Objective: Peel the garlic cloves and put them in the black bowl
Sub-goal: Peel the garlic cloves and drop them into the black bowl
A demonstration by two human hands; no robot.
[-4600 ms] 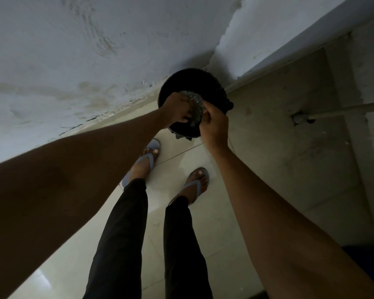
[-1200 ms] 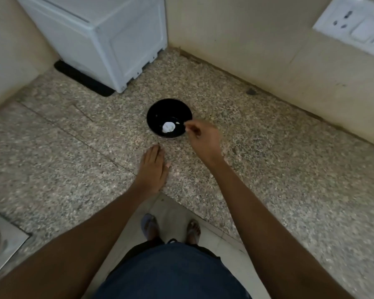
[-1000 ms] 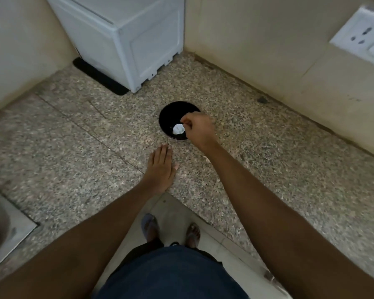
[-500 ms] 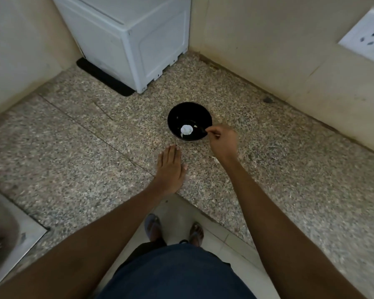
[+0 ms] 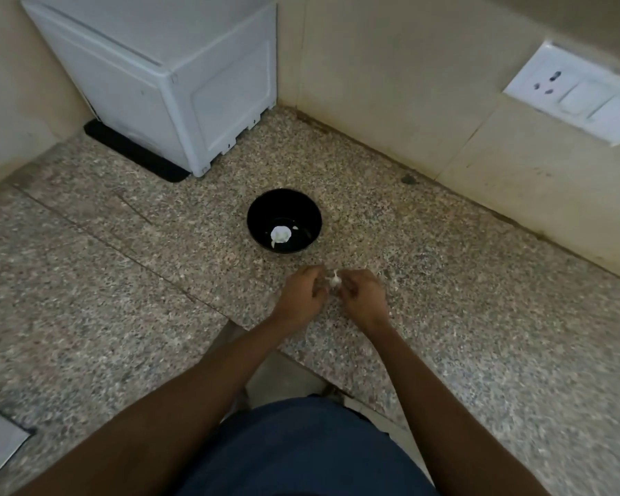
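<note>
From the head camera, both hands meet over the speckled stone bench [image 5: 444, 316], just in front of the black bowl [image 5: 262, 213]. A small white garlic clove [image 5: 334, 279] sits between them: the left hand [image 5: 301, 293] has its fingers curled in toward the clove from one side, and the right hand [image 5: 362, 295] pinches it from the other, so each grip is closed on the clove. The clove is held just above the bench, near the bowl's closer rim but apart from it. The bowl stands upright on the bench and holds a white piece of garlic [image 5: 280, 235] on its floor, with a smaller white fleck beside it. Whether the clove in the hands still has skin on it is too small to tell, and the fingertips themselves are mostly hidden behind the knuckles. A white box-shaped appliance [image 5: 165, 84] stands in the far corner, and a white socket plate [image 5: 573, 94] is on the wall to the right.
</note>
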